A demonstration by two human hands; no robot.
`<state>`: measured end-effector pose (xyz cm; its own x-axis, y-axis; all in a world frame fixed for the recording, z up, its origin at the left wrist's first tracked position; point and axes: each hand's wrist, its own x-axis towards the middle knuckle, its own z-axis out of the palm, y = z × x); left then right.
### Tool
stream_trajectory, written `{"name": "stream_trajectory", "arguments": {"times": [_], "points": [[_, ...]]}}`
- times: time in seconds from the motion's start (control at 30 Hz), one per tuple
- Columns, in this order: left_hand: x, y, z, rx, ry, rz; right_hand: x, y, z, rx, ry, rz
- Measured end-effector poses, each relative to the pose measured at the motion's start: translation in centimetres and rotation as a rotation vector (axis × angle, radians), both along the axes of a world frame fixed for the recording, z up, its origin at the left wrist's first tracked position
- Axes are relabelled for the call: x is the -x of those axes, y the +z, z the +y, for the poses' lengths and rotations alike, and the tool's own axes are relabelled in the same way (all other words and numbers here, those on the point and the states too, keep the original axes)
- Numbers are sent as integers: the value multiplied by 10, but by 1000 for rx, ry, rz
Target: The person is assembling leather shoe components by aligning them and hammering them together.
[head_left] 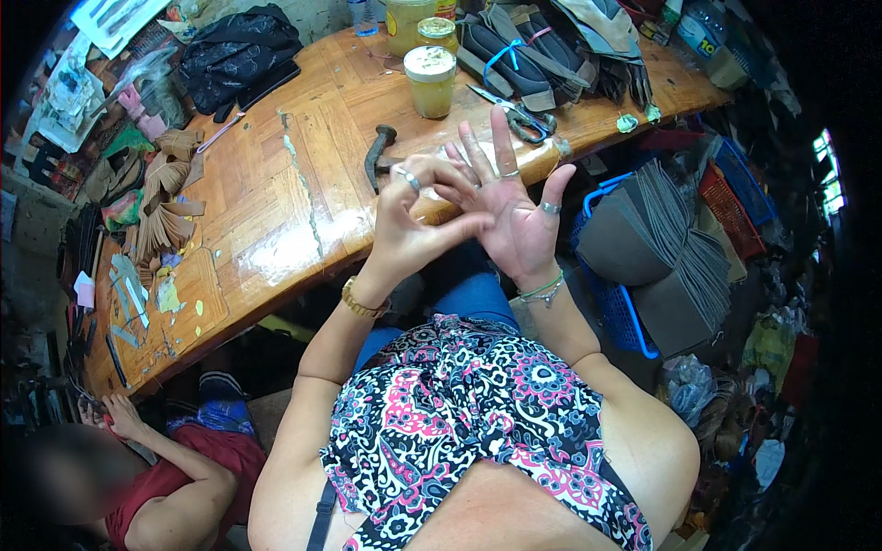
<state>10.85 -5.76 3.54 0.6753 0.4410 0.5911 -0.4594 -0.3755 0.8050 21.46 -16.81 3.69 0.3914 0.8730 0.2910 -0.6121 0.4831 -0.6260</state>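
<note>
The right hand (514, 216) is spread wide open, palm up, rings on two fingers, holding nothing. The left hand (409, 225), fingers curled, presses its thumb tip into that palm, gripping no object. Just beyond the fingertips lie scissors (514, 115) and a dark hammer (377, 151) on the wooden table (276, 220).

Bright, even light. Strong glare on the varnished wooden table (276, 211) near its front edge. Right side dim; black fisheye vignette at corners. Table edges bow. Centre sharp; lower left corner blurred.
</note>
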Motion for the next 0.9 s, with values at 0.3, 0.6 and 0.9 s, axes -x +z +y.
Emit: {"name": "stream_trajectory", "arguments": {"times": [0.3, 0.6, 0.9], "points": [[-19, 0, 2, -266, 237, 36, 15, -2, 0, 47, -23, -250], [-12, 1, -3, -692, 409, 52, 15, -15, -1, 46, -30, -258], [-14, -8, -3, -675, 476, 46, 17, -11, -2, 56, 3, -254]]}}
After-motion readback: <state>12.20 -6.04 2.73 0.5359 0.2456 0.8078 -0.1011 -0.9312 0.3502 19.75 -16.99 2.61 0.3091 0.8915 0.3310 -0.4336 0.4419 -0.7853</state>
